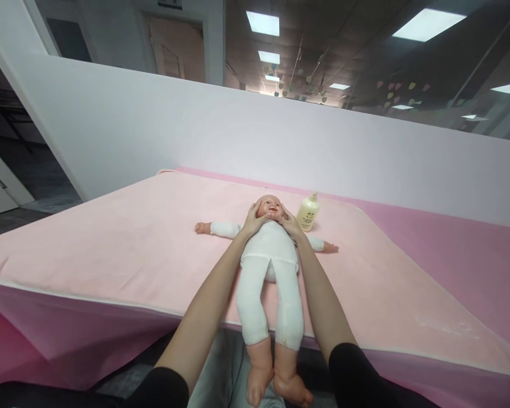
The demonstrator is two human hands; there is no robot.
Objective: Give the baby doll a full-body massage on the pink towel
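A baby doll (pixel 270 243) with a white cloth body lies face up, its head away from me and its feet over the table's near edge. My left hand (pixel 253 221) cups the left side of the doll's head as I see it. On the opposite cheek rests my right hand (pixel 290 221), thumbs of both hands near the doll's mouth and chin. Between them the two hands hold the head; the fingertips are partly hidden beside it. The doll's arms stretch out sideways beyond my forearms.
Just right of the doll's head stands a pale yellow pump bottle (pixel 308 213). A pink blanket (pixel 131 243) covers the table. Behind it rises a white partition (pixel 255 130) with glass above. To the left is a grey floor (pixel 55 195).
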